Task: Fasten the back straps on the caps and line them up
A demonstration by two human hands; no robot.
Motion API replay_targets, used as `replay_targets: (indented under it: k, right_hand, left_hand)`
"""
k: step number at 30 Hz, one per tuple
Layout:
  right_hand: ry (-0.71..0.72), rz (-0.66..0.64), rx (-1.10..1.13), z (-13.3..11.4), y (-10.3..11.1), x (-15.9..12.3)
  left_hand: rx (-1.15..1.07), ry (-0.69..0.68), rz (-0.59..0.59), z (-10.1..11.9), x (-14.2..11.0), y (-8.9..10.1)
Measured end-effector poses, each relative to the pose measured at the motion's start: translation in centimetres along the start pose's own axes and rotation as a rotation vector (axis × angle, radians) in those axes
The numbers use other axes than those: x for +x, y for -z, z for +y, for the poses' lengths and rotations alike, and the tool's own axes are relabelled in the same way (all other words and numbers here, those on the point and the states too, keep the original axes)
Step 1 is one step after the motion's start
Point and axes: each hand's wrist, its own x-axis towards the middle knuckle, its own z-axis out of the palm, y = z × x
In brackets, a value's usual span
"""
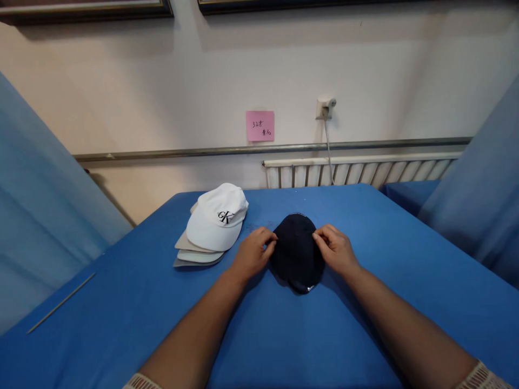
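Blue tabletop (405, 259) reaches toward a pale wall (121, 97). Left fingers (270, 236) and right fingers (319, 234) are closed in pinches, gripping a dark cap (298, 251) at its left and right edges. It lies directly between them, neither side clearly nearer, its long axis running away from the person, across the line joining the grips; both pinches sit a little toward its far end. Just left of the left fingers, a white cap (214, 227) tops a stack (198, 257); well apart, farther left, lies a thin stick (60, 303).

Head-worn view, facing forward, tilted down
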Motion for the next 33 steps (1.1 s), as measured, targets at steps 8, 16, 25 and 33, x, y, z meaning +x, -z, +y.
replay_targets:
  k: [8, 16, 25, 33]
  right_hand:
    - [0.042, 0.068, 0.019, -0.7, 0.1, 0.0]
    - [0.037, -0.020, -0.011, -0.6, 0.0, -0.1]
    - [0.062, -0.011, 0.016, -0.6, -0.2, -0.2]
    - [0.116, 0.020, 0.052, -1.2, 0.0, -0.2]
  left_hand:
    - [-0.142, 0.118, 0.139, -0.2, 0.2, 0.0]
    - [-0.282, 0.126, 0.066, -0.3, 0.1, 0.1]
    - [-0.156, -0.007, -0.014, 2.2, 0.1, 1.1]
    - [-0.146, 0.066, 0.019, 1.8, 0.3, 1.1]
